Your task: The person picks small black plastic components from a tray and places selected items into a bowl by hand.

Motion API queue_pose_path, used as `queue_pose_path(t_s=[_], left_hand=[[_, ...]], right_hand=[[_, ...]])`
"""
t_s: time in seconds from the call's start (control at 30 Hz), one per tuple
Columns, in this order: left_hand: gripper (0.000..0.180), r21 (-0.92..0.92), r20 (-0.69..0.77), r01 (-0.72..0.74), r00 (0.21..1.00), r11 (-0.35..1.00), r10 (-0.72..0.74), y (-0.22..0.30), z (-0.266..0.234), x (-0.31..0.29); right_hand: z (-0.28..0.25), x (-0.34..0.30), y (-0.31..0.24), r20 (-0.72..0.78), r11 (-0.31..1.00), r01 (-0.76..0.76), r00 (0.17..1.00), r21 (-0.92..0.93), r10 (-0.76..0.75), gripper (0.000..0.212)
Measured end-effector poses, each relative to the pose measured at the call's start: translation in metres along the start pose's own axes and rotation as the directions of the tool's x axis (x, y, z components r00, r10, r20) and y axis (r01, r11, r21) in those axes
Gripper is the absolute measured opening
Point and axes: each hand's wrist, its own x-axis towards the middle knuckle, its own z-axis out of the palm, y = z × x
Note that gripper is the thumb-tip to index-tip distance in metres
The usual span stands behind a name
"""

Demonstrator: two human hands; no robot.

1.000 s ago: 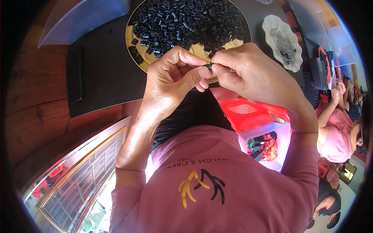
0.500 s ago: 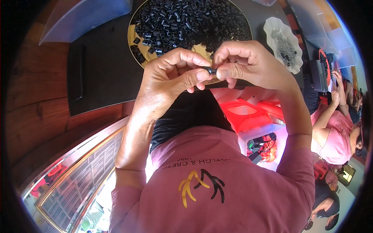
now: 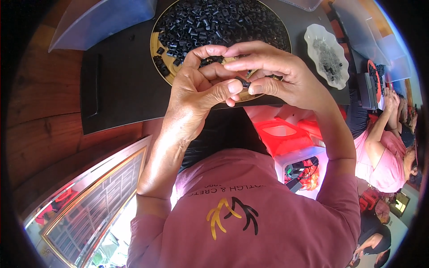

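Observation:
Between my two hands, over the near edge of the table, is a small black tubular part (image 3: 243, 82). My left hand (image 3: 202, 87) pinches it between thumb and bent fingers. The thumb of my right hand (image 3: 279, 73) presses at its other end, while the right fingers arch above, stretched toward the left fingertips. Just beyond my hands lies a round gold tray (image 3: 157, 49), heaped with short black tube pieces (image 3: 219, 24); my fingers hide part of its near rim.
A white wavy-edged dish (image 3: 341, 79) holding clear and black scraps stands right of the tray on the black table (image 3: 116, 85). A clear plastic bin (image 3: 96, 27) is at the far left. A red stool (image 3: 281, 138) is below the table. Another person in pink (image 3: 380, 156) works at right.
My right fingers have lifted off the part and reached left over it, while the right thumb stays near it. At right, the other person's hands have come together.

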Motion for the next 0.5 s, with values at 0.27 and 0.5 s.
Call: queue_pose_path(t_s=[0.27,0.5], left_hand=[[0.073,-0.042,0.032,-0.005,0.999,0.999,0.006,-0.0047,-0.002,0.0006],[0.078,-0.001,0.05,0.029,0.998,1.0,-0.029,-0.0028,-0.0032,0.003]], right_hand=[[0.0056,0.0012,-0.001,0.02,0.997,0.018,1.0,0.069,-0.019,0.026],[0.0031,0.0036,0.0028,0.058,0.996,0.09,0.994,0.027,-0.092,0.022]])
